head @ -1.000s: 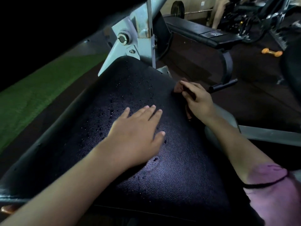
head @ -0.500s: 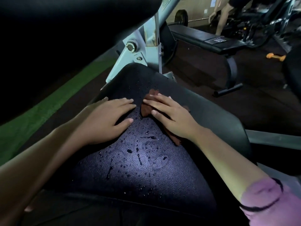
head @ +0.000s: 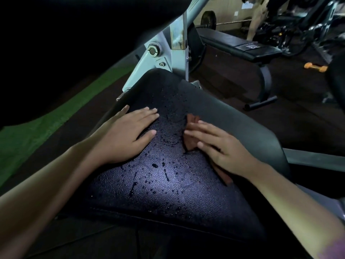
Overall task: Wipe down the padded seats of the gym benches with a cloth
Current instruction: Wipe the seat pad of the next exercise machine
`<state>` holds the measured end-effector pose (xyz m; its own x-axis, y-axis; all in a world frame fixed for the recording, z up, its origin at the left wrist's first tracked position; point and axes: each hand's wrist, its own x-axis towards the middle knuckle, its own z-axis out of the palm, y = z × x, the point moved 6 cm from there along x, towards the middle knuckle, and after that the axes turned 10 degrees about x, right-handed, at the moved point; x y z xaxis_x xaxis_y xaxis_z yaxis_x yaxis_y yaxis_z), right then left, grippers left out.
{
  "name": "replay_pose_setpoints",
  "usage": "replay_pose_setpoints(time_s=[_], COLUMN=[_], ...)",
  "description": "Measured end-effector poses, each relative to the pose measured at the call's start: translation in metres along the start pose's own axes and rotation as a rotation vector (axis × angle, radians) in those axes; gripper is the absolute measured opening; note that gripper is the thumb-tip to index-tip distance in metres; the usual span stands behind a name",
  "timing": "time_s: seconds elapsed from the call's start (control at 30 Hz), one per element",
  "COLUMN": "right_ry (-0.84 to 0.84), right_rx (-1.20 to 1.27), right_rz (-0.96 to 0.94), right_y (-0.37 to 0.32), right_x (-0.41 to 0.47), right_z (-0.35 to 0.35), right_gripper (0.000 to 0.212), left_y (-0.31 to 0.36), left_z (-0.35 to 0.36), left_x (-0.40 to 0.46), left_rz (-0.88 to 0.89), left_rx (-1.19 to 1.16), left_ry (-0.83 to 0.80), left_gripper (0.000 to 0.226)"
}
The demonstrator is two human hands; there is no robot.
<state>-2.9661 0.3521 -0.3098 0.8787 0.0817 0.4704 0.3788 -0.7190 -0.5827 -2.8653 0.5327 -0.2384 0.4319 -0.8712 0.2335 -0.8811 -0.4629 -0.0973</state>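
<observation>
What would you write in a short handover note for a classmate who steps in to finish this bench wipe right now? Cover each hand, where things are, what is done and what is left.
Left hand: flat on the left side of the padded seat, fingers straight, holding nothing.
Right hand: fingers straight, pressing the reddish-brown cloth onto the right side of the seat.
Done: spray is on the seat; the strip along its right edge looks dry.
Left: water droplets cover the middle and near part; wipe them off, then do the flat bench behind.
</observation>
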Motion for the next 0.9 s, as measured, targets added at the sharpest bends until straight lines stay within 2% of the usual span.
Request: replay_pose_setpoints(time_s=[0.17,0.33,0.43,0.53,0.7,0.77,0.9], right_ry=[0.087,0.025,-0.049,-0.074,0.085,0.113,0.081], right_rx=[-0.106,-0.106,-0.016,0.011,-0.087,-0.123,-0.108], right_rz=[0.157,-0.017,-0.090,-0.054,0.121,0.126,-0.018], right_y=[0.018,-0.050,-0.055,-0.023,0.014,0.003,-0.050], right_x=[0.033,0.017,-0.013,-0.019,0.030,0.048,0.036], right_z=[-0.003,0.029,0.023,0.006,-0.006,0.006,0.033], right_gripper=[0.041,0.042,0.039,0.039,0.039,0.039,0.041], left_y=[0.002,0.002,0.001,0.001,-0.001,-0.001,-0.003], left_z=[0.000,0.000,0.000,-0.001,0.000,0.001,0.003], left_x=[0.002,0.001,0.001,0.000,0.001,0.002,0.001], left_rz=[0.010,0.018,0.019,0.014,0.005,0.000,-0.007], left_rx=[0.002,-0.005,-0.006,0.005,0.023,0.012,0.012], left_ry=[0.030,0.061,0.068,0.067,0.047,0.037,0.044], left_gripper=[0.083,0.077,0.077,0.080,0.084,0.084,0.081])
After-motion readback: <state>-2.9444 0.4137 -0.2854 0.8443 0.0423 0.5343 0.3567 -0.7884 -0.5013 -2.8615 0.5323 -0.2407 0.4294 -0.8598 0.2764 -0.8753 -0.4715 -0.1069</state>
